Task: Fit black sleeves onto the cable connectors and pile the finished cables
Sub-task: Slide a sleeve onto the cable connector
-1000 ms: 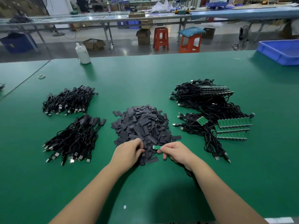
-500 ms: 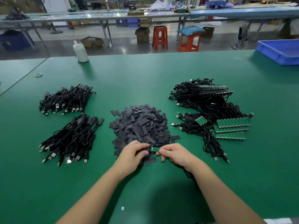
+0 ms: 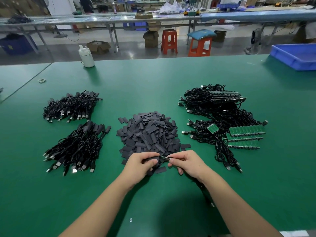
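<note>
I am watching both hands working just in front of the sleeve pile [image 3: 150, 134], low over the green table [image 3: 153, 79]. My left hand [image 3: 142, 164] is curling its grip round a black sleeve [image 3: 151, 159], thumb and fingers pinching it. My right hand [image 3: 185, 162] is pinching the connector [image 3: 165, 157], which is showing edge-on as a thin strip between the two hands. The connector's long axis is running left to right, its free end pointing at the sleeve mouth, the two just about touching; whether it is already entering I cannot tell. The coming push, I judge, is going to be a short slide of the right hand toward the left along that axis. The cable itself is trailing under the right wrist, mostly hidden. A loose sleeve [image 3: 160, 170] is lying just below the hands, not in the way. Finished cables [image 3: 75, 147] are piling at left, with a second bundle [image 3: 71, 106] behind; unsleeved cables [image 3: 220, 120] with green boards are waiting at right, nearer the right hand
</note>
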`<state>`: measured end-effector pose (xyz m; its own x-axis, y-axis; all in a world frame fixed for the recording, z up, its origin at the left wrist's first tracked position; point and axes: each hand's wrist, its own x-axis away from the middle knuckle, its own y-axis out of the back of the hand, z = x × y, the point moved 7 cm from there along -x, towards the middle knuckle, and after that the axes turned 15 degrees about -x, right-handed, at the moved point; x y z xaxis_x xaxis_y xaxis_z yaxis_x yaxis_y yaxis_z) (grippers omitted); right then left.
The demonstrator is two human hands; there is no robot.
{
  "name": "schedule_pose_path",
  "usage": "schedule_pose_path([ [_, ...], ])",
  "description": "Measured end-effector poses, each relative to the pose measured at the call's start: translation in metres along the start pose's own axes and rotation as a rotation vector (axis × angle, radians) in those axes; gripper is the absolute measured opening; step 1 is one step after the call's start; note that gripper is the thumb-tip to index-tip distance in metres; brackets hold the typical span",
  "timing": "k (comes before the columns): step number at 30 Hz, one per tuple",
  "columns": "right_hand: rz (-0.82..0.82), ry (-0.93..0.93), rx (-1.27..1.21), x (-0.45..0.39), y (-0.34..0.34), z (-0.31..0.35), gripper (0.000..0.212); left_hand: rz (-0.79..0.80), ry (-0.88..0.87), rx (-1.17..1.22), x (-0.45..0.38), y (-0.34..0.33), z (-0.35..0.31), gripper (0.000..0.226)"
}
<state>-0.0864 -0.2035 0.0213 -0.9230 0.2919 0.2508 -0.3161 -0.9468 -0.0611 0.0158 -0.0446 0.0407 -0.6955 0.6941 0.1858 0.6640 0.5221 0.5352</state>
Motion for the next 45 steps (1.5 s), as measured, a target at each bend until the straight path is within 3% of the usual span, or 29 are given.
schedule_pose_path([
  [8, -0.082, 0.232, 0.308, 0.008, 0.004, 0.038, 0.02, 0.036, 0.046, 0.381, 0.0, -0.001, -0.008, 0.025],
  [17, -0.141, 0.341, 0.577, 0.017, 0.0, 0.055, 0.02, 0.083, 0.04, 0.475, 0.006, -0.005, -0.012, 0.028],
  [24, -0.186, 0.483, 0.871, 0.025, -0.01, 0.067, 0.022, 0.079, 0.051, 0.395, 0.004, -0.007, -0.009, 0.028],
  [28, -0.224, 0.557, 0.893, 0.032, -0.014, 0.069, 0.02, 0.072, 0.064, 0.368, 0.004, -0.009, -0.007, 0.029],
  [33, -0.244, 0.509, 0.821, 0.031, -0.014, 0.065, 0.022, 0.079, 0.063, 0.364, 0.004, -0.009, -0.007, 0.031],
  [39, -0.209, 0.52, 0.794, 0.036, -0.018, 0.068, 0.023, 0.178, 0.114, 0.526, 0.002, -0.011, -0.002, 0.029],
  [45, -0.24, 0.528, 0.798, 0.038, -0.02, 0.066, 0.022, 0.19, 0.073, 0.423, 0.001, -0.009, -0.004, 0.029],
])
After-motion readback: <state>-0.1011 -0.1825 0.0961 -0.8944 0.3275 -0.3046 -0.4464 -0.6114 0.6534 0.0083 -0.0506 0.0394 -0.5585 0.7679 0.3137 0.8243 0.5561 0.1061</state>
